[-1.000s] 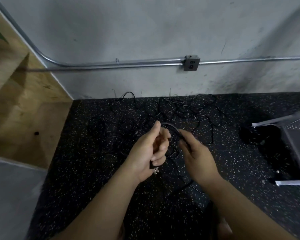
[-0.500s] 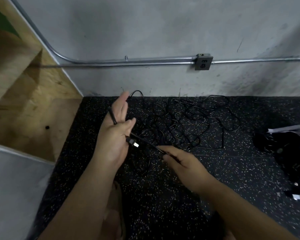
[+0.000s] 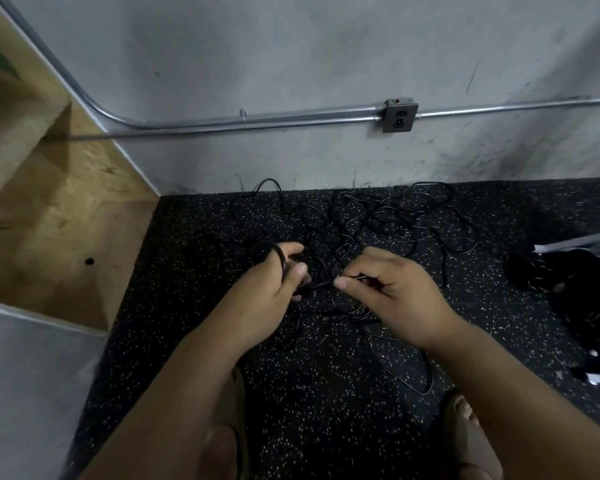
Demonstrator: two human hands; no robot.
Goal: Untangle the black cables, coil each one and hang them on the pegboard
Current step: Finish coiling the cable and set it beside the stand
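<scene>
No legible text, label, brand, number or sign appears anywhere on the wall, floor or cables.

Thin black cables in a loose tangle on the speckled floor, one strand looped up off it.

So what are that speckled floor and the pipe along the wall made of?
The floor looks like black rubber matting: matte, with pale flecks. The pipe seems to be bare metal, probably steel: silvery with a dull shine, and it runs into a metal outlet box.
</scene>
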